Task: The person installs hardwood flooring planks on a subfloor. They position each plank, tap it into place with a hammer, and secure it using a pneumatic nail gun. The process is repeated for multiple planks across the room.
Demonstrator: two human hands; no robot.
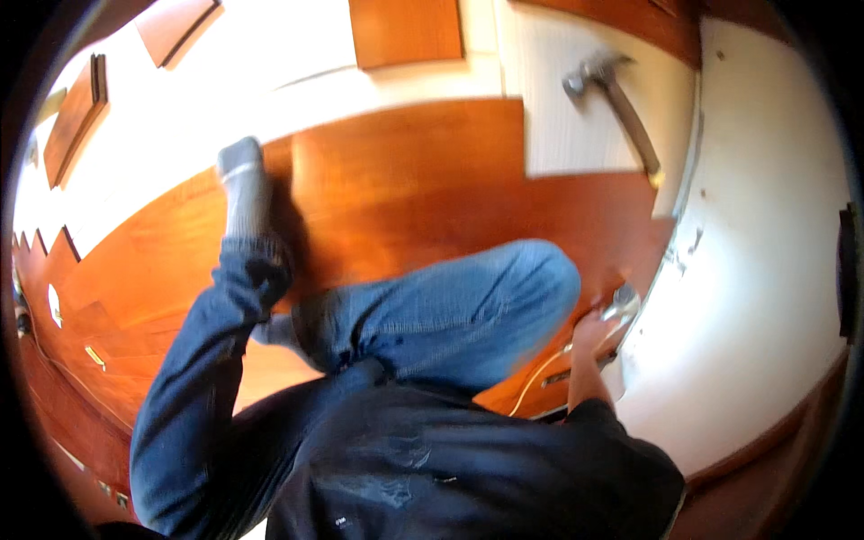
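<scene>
My right hand (591,333) reaches down to the floor beside the white wall at my right, its fingers closed round a pale tool with a rounded, shiny end (623,301). Its exact kind is unclear, being small and blurred. A thin yellow cord (536,376) runs from near that hand back toward my body. Farther ahead, a claw hammer (627,117) lies on the pale underlay, the end of its handle at the edge of the laid boards. My left hand is out of sight.
I sit with legs bent on reddish-brown floorboards (405,180). Beyond them lies pale underlay (297,99) with loose board pieces (76,121) and another board (407,31) at the far side. The white wall (756,234) bounds the right. Small items (95,357) lie at the left.
</scene>
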